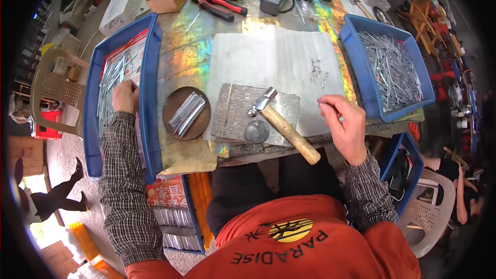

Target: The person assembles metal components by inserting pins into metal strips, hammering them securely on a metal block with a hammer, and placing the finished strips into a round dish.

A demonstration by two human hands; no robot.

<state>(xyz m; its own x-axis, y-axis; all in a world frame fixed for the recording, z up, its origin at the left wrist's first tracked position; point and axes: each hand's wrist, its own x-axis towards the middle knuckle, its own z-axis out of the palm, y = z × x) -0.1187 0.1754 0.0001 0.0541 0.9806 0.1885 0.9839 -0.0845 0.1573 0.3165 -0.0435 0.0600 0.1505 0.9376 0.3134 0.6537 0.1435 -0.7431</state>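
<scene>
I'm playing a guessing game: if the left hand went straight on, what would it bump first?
Probably the thin metal rods just ahead of the left hand in the blue tray. It may be touching some; the depth there is hard to tell.

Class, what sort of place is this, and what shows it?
Probably a small metalworking workshop: a hammer and red-and-black pliers on the worktable, and many thin metal rods in a blue tray.

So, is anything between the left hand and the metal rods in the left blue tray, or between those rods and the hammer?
Nothing visible blocks the left hand: it is at the metal rods. Between those and the hammer stand the tray's right wall and a round brown dish holding more rods.
</scene>
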